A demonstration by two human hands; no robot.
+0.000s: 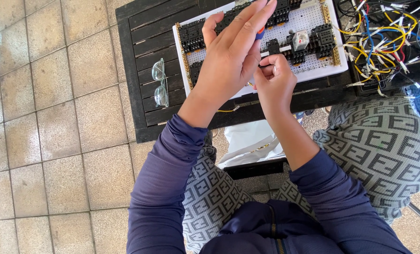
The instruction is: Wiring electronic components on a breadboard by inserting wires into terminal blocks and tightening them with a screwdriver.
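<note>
Left hand (231,61) is gripping a red-and-blue-handled screwdriver (260,33), its shaft hidden. Right hand's (273,80) fingers are pinching something small just beside, over the white perforated board (309,19).

Both arms reach forward from the body in dark blue sleeves pushed up to mid-forearm, the bare wrists drawing close together. The left hand (229,61) is raised with its back turned upward, fingers (254,19) stretched long and nearly straight, angled forward and to the right. The right hand (273,80) sits just beside and below it, curled into a loose fist with fingertips pinched together.
</note>
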